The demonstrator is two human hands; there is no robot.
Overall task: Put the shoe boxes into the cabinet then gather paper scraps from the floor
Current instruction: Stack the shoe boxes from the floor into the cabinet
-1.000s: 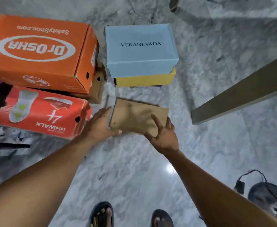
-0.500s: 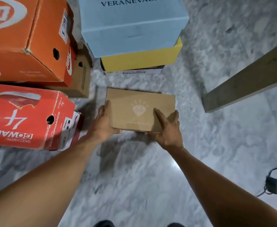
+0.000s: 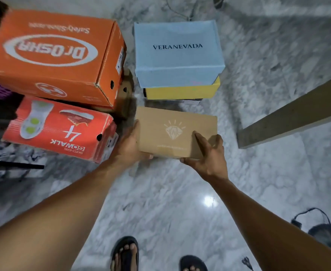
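A plain brown box (image 3: 172, 130) with a pale diamond logo is held above the marble floor between both hands. My left hand (image 3: 128, 147) grips its left end, and my right hand (image 3: 207, 155) grips its near right corner, thumb on the lid. Behind it a light blue box (image 3: 177, 55) sits on a yellow box (image 3: 182, 91). To the left, a big orange box (image 3: 53, 57) rests on other boxes, above a red Skechers box (image 3: 60, 130).
A brown cardboard box (image 3: 125, 94) peeks out between the stacks. A wooden panel edge (image 3: 293, 114) runs across the right. A dark object with a cable (image 3: 325, 233) lies at the lower right. My sandalled feet (image 3: 125, 255) stand on grey marble floor (image 3: 160, 202).
The brown box has come up off the floor in both hands. The view has pulled back, so the box stacks look smaller and my feet are in sight again.
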